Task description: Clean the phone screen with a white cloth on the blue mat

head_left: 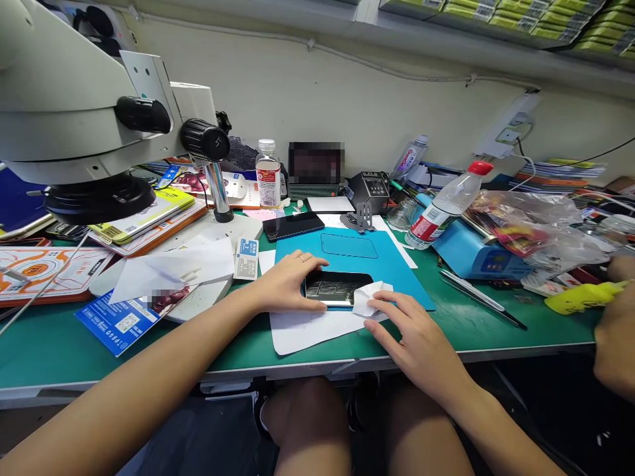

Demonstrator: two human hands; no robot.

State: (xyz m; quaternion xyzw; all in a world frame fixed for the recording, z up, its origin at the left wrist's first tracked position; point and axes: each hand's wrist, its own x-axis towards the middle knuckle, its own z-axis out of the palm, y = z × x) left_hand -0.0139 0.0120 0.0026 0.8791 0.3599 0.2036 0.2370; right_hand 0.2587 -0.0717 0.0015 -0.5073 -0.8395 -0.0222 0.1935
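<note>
A phone (332, 288) with a dark, streaked or reflecting surface and a pale edge lies on a blue mat (397, 263). My left hand (290, 283) grips its left end, the thumb along the near edge and the fingers at the far edge. Over the right end of the phone sits a crumpled white wipe (367, 299). It is held under the fingertips of my right hand (409, 330), which partly cover it. A white sheet of paper (302, 334) sticks out from beneath the mat toward me.
A microscope (74, 112) overhangs the left side. Behind the mat lies another dark phone (294, 226). Bottles, including a red-capped one (444, 208), stand farther back. Tweezers (483, 297) lie to the right. Another person's hand (618, 330) is at the right edge, by a yellow object (583, 297).
</note>
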